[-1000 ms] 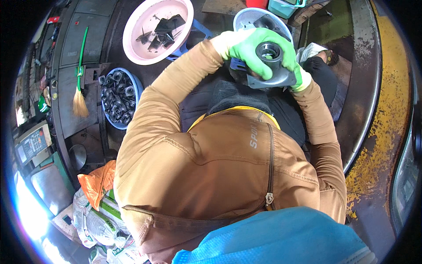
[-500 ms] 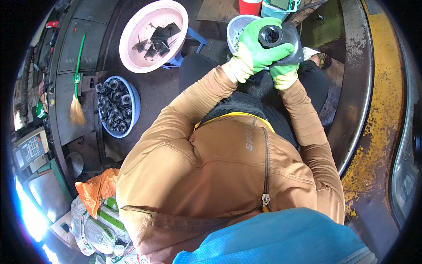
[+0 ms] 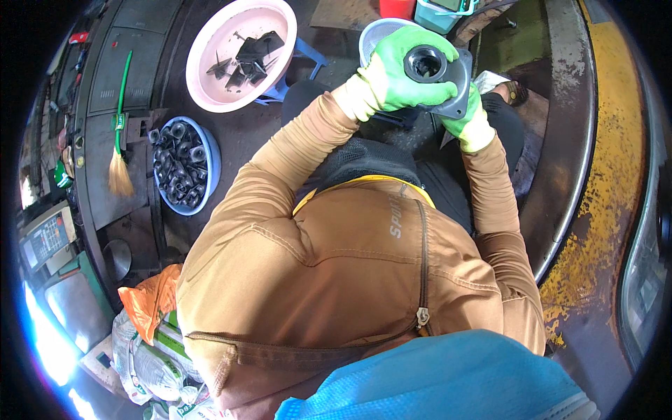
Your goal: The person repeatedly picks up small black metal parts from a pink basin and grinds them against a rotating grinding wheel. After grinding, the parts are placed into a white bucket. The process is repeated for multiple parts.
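A black moulded part with a round hollow collar and a flat square flange [image 3: 458,87] is held up in front of me. My left hand [image 3: 392,73], in a green and pale yellow glove, is closed around the collar, with its fingers above and its thumb below. My right hand [image 3: 472,124], gloved alike, is closed just below the flange's right side, its fingertips partly hidden behind the part. A thin pale sliver shows beside that hand; I cannot make out what it is.
Left of my knees, a pink basin [image 3: 203,70] with flat black pieces rests on a blue stool [image 3: 305,63]. A blue basin [image 3: 214,164] heaped with black parts stands nearer. A white-blue basket [image 3: 367,45] lies behind my left hand. A yellow, worn metal edge [image 3: 598,182] runs along the right.
The black part and my left hand have shifted slightly left and down. My right hand has come out from under the part to the flange's lower right side.
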### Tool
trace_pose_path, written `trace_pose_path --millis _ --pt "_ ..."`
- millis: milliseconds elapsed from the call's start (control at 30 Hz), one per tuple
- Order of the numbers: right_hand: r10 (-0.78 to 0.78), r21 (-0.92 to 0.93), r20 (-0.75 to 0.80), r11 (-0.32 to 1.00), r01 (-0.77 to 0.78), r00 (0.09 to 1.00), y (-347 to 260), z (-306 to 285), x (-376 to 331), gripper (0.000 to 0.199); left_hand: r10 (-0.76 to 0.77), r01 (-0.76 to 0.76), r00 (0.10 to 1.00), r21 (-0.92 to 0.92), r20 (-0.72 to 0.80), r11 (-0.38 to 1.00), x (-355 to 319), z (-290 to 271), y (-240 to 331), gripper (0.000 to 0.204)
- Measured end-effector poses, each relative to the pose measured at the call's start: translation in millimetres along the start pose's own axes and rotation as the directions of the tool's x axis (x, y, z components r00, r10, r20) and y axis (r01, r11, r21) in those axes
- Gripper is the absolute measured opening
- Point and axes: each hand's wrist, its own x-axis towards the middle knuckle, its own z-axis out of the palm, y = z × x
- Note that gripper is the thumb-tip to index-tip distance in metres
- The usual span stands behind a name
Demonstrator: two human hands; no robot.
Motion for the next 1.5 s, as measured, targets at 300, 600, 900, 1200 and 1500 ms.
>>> trace_pose_path --millis 300,600,900,1200,1500 --pt "0.164 0.863 0.244 0.413 -0.292 0.956 18.1 7.4 2.0 0.062 -0.058 0.086 0.955 -0.085 0.291 0.993 5.3 -15.0 4.2 0.038" --pt "-0.054 0.376 0.198 0.926 -0.025 0.979 8.4 19.1 -1.4 0.057 0.248 0.05 0.714 -0.401 0.655 0.915 16.2 -13.6 -0.5 0.052" --pt "-0.056 0.277 -0.31 0.95 0.146 0.949 -7.0 6.1 30.7 0.047 -0.021 -0.005 0.996 0.298 0.085 0.955 18.2 -11.6 -2.8 0.067" --pt "-0.014 0.073 -0.445 0.996 0.051 0.895 -13.8 21.0 26.9 0.036 0.014 -0.021 0.965 -0.024 -0.261 0.999 0.6 27.2 2.6 0.04" --pt "-0.034 0.155 -0.132 0.986 0.055 0.991 -11.3 2.1 14.5 0.044 -0.01 0.01 1.0 -0.008 0.006 1.0 6.6 0.3 9.3 0.04"
